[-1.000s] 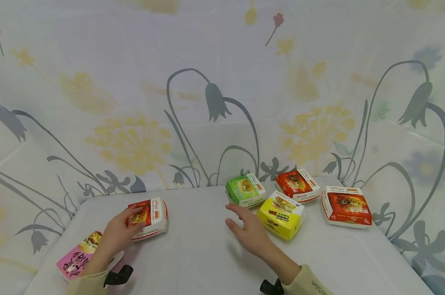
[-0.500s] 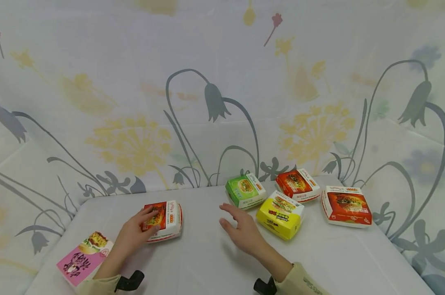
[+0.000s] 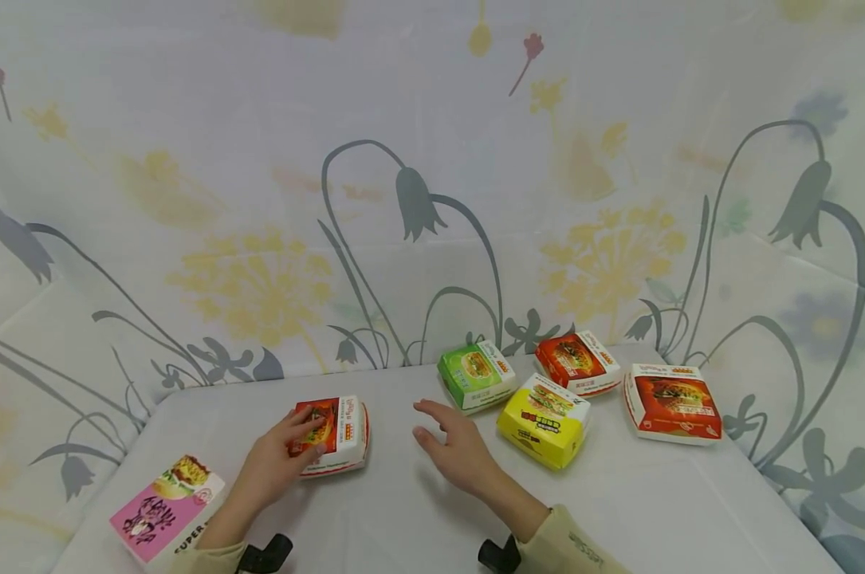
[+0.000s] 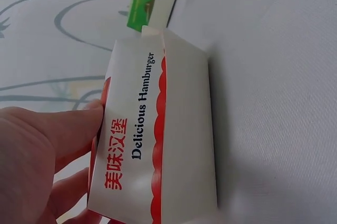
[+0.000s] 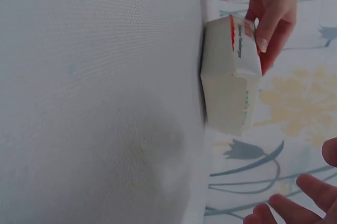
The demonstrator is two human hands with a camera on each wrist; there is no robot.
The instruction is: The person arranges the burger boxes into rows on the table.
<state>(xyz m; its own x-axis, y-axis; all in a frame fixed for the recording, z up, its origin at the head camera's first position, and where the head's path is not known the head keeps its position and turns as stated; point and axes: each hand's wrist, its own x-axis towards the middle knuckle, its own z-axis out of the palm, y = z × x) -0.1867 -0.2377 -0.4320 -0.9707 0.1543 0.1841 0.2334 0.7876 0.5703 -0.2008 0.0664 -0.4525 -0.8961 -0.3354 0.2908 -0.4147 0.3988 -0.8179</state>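
Floral backdrop [image 3: 432, 80] behind white table [image 3: 375, 526]; pink box [image 3: 163, 510] at left, far-right red box [image 3: 674, 404] lying flat.

Free tabletop [image 3: 399, 399] parts two obstacles: held box [image 3: 337, 437] and green box [image 3: 477, 376].

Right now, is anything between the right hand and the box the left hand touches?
Nothing visible stands between the right hand and that hamburger box; the green box sits farther back, the yellow box to the hand's right.
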